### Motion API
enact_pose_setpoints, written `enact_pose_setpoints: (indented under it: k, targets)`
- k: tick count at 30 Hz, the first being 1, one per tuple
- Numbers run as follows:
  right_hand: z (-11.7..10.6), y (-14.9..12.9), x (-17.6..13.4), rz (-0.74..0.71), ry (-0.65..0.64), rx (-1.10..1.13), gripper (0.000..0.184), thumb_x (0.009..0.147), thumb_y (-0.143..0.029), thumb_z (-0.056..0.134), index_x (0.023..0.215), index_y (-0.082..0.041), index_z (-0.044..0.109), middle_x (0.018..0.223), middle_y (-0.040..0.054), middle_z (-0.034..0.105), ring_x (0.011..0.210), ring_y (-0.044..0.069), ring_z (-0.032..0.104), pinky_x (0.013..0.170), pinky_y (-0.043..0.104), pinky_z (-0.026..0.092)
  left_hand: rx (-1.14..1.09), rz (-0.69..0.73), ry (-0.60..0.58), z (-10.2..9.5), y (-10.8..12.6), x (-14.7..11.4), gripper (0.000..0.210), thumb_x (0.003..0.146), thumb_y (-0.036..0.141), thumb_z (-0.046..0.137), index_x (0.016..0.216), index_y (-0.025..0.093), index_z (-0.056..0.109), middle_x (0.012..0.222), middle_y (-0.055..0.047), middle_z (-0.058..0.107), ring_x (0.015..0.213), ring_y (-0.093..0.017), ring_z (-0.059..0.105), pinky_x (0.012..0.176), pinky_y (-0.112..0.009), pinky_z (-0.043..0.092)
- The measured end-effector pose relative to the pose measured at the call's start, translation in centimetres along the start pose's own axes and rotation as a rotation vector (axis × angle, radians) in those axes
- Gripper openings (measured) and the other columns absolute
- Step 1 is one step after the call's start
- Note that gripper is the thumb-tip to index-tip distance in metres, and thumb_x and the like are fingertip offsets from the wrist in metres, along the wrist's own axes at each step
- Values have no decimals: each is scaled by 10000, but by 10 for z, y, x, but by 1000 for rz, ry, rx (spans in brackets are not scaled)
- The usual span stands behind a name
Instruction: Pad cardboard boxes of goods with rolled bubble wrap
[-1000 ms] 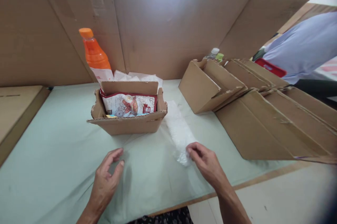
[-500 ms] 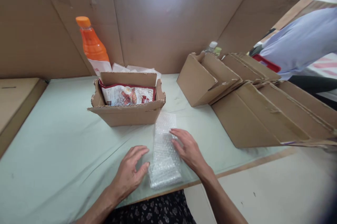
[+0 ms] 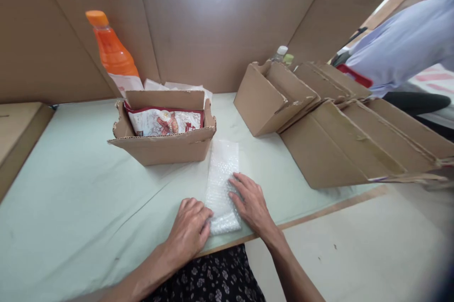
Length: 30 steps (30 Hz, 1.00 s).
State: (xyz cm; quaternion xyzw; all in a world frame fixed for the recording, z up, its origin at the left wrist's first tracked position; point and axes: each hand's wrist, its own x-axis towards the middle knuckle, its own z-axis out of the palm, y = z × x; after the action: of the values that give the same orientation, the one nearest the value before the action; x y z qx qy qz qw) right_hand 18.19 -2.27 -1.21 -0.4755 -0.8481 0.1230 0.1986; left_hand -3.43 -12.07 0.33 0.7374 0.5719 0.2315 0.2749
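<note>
Bubble wrap (image 3: 222, 169) lies on pale cloth (image 3: 81, 169). Left hand (image 3: 189, 227) curls at one edge, any pinch indiscernible; right hand (image 3: 252, 203), fingers loosely spread, touches the other.

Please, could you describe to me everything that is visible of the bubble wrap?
The bubble wrap is a long, narrow strip of clear, whitish, plastic-looking material with a bubbly, shiny surface. Its near end looks thicker, perhaps folded. It lies flat on the pale green cloth, running from beside the right end of the open carton towards the table's near edge. The left hand's grip meets its left edge; the right hand's grip rests at its right edge.
</note>
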Motion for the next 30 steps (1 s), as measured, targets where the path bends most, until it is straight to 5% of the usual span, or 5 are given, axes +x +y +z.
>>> enact_pose_setpoints:
  k: [6,13,21,26,30]
  targets:
    - [-4,2,45,57,101,-20,382,931,-327,544,1289,-219,624,1402,153,597,1292,325,546,1017,512,456,-260,82,-40,-29,-7,-12,284,743,156,666,1010,247,697,1108,-65,674,1061,-253,599,963,-429,479]
    - [17,-24,100,-34,-12,358,647,863,-400,637,1460,-219,464,1397,150,593,1250,293,583,1004,471,501,-445,-495,902,-112,-83,6,683,752,379,734,1375,263,478,1460,-121,484,1303,-299,521,1024,-469,502]
    - [37,-41,197,57,-113,509,438,780,-328,651,1183,-160,609,1036,76,732,726,183,640,695,327,544,-606,-386,826,-133,-114,77,561,709,373,720,1210,186,550,1126,-78,652,1092,-252,628,939,-409,528]
    - [46,-35,226,29,-103,516,514,790,-307,620,1285,-172,582,1181,98,705,916,230,663,773,356,554,-549,-398,872,-141,-134,94,635,737,355,692,1317,187,492,1250,-113,624,1169,-262,598,1000,-435,489]
    - [35,9,194,17,-20,401,528,858,-346,583,1370,-222,563,1403,117,599,1260,282,559,980,448,509,-313,-448,861,-108,-117,52,716,787,324,682,1444,216,419,1426,-144,513,1315,-309,497,1119,-506,369]
